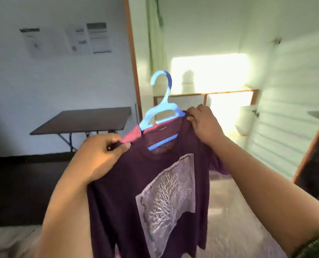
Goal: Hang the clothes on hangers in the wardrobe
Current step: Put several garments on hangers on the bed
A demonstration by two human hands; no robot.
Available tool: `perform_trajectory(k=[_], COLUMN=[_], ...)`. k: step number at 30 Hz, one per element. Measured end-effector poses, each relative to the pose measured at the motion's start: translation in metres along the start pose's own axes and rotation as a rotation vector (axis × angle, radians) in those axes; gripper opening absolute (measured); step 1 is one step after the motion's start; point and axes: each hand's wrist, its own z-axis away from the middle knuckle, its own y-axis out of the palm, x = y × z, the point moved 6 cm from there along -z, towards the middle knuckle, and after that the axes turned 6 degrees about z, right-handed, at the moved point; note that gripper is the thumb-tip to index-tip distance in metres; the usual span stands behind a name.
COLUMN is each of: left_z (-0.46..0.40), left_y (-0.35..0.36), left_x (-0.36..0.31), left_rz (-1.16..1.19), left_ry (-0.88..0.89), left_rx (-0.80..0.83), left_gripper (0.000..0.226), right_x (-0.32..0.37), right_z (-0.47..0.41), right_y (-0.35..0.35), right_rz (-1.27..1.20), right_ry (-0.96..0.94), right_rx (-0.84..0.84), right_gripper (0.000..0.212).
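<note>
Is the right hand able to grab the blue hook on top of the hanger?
Probably yes. The right hand is pinching the purple shirt at its shoulder, close below the hook of the blue hanger. The hook sticks up in open air with nothing covering it, but the hand would have to let go of the shirt first.

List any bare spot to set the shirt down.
The folding table against the left wall shows a bare dark top. The floor right of the shirt looks bare too. It is crowded at the hanger: the left hand and right hand each pinch a shoulder.
</note>
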Motion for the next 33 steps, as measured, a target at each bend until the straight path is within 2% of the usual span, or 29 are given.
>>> perform_trajectory(k=[3,8,10,13,17,20,22,26,30,33], left_z=[-0.077,-0.224,-0.286,-0.373,-0.489,-0.566,-0.615,-0.694,-0.756,-0.806], left_y=[0.027,0.071,0.092,0.128,0.166,0.183,0.183,0.164,0.152,0.144], left_x=[-0.019,-0.045,-0.059,-0.089,-0.123,-0.150,-0.165,-0.192,-0.209,-0.208], left_rz=[0.113,0.465,0.607,0.658,0.623,0.575,0.531,0.386,0.115,0.066], left_ry=[0.009,-0.021,-0.050,-0.025,0.031,0.084,0.113,0.100,0.114,0.129], left_rx=[-0.033,-0.026,-0.039,-0.032,-0.093,-0.182,-0.227,-0.356,-0.478,-0.490], left_gripper=[0.030,0.031,0.035,0.030,0.040,0.051,0.053,0.044,0.038,0.038], right_x=[-0.049,-0.129,-0.160,-0.204,-0.263,-0.306,-0.324,-0.346,-0.353,-0.357], right_z=[-0.073,-0.176,-0.211,-0.260,-0.321,-0.361,-0.392,-0.481,-0.568,-0.630], right_y=[0.017,0.024,0.031,0.053,0.086,0.110,0.120,0.132,0.149,0.173], right_rz=[-0.039,-0.318,-0.342,-0.312,-0.343,-0.385,-0.456,-0.458,-0.419,-0.361], right_ry=[0.032,0.246,0.240,0.219,0.172,0.161,0.080,-0.141,-0.186,-0.188], right_rx=[-0.017,-0.181,-0.240,-0.225,-0.180,-0.257,-0.348,-0.417,-0.334,-0.291], right_gripper=[0.022,0.021,0.021,0.029,0.059,0.073,0.082,0.066,0.060,0.052])
